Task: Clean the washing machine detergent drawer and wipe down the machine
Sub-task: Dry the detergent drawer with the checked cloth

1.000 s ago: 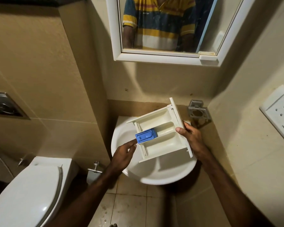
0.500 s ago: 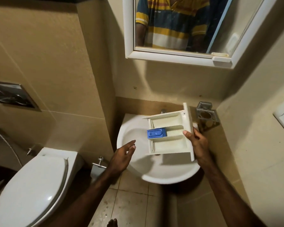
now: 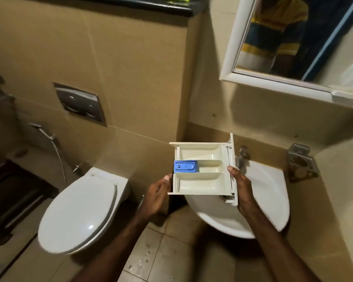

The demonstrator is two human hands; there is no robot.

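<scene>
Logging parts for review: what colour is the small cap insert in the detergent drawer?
Blue, on the cap insert in the cream-white detergent drawer; head view.

The detergent drawer [image 3: 203, 169] is a cream-white plastic tray, held roughly level with its open side up, out over the left edge of the white sink [image 3: 269, 192]. It's got three long compartments, all looking empty. A blue cap piece [image 3: 184, 166] sits at the middle one's end away from the sink. The front panel stands upright on the sink side.
</scene>
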